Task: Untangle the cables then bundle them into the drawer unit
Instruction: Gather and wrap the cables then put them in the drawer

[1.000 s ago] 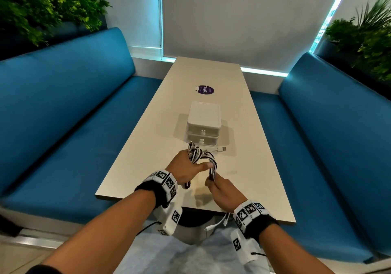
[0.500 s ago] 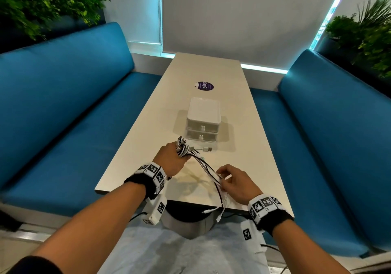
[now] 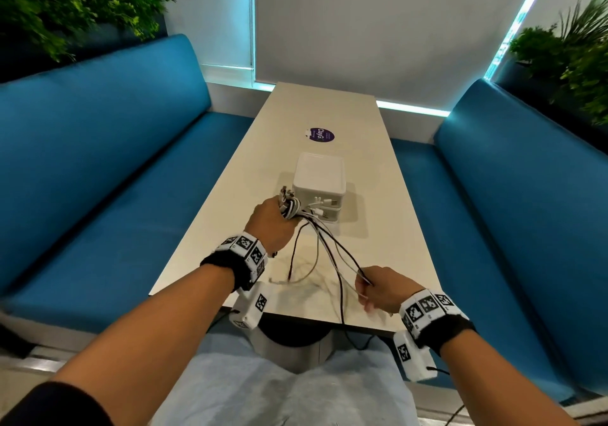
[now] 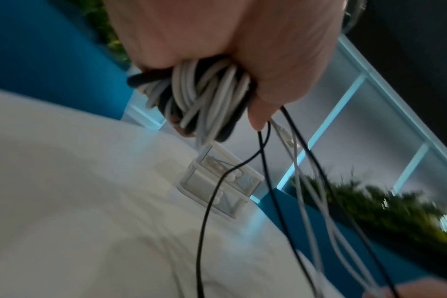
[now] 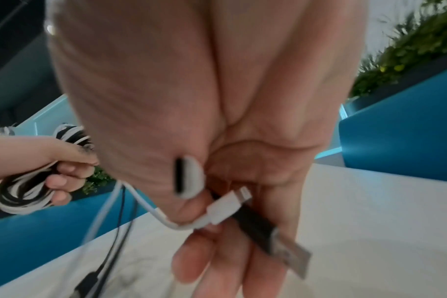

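My left hand (image 3: 271,220) grips a coiled bundle of black and white cables (image 3: 289,210) just in front of the white drawer unit (image 3: 319,192). The same bundle (image 4: 204,100) fills the left fist in the left wrist view. Loose cable strands (image 3: 332,251) run from it down to my right hand (image 3: 378,289), near the table's front edge. The right hand pinches the cable ends: a white plug (image 5: 227,207) and a black USB plug (image 5: 268,233) lie between thumb and fingers. Both drawers of the drawer unit (image 4: 219,185) look closed.
The long beige table (image 3: 362,162) carries a round purple sticker (image 3: 321,135) beyond the drawer unit. Blue benches (image 3: 98,169) flank both sides. Plants (image 3: 575,53) stand behind the backrests. Some strands hang over the table's front edge toward my lap.
My hands have drawn apart. The left hand carried the bundle forward and left toward the drawer unit. The right hand pulled back to the right, stretching the loose strands out.
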A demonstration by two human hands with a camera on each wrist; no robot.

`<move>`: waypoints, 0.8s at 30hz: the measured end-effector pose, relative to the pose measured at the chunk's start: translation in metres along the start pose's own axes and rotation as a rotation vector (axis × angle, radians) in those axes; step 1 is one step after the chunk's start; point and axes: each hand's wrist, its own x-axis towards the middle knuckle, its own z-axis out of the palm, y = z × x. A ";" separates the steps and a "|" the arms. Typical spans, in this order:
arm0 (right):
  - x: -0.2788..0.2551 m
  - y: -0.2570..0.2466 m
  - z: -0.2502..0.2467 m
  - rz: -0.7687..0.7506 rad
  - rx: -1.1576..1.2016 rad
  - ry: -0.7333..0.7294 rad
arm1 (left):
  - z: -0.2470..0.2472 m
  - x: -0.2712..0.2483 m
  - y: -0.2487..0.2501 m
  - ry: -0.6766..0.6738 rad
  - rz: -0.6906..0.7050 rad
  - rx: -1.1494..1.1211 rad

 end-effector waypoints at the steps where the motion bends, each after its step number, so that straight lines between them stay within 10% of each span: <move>1: 0.001 0.001 0.004 -0.009 0.006 0.010 | 0.000 -0.001 0.001 -0.031 0.024 0.012; 13: 0.012 -0.045 -0.002 -0.371 0.136 0.534 | 0.009 -0.019 0.011 -0.233 0.194 0.518; 24: 0.029 -0.070 0.028 -0.373 0.491 0.428 | 0.015 -0.025 0.019 -0.120 0.012 -0.041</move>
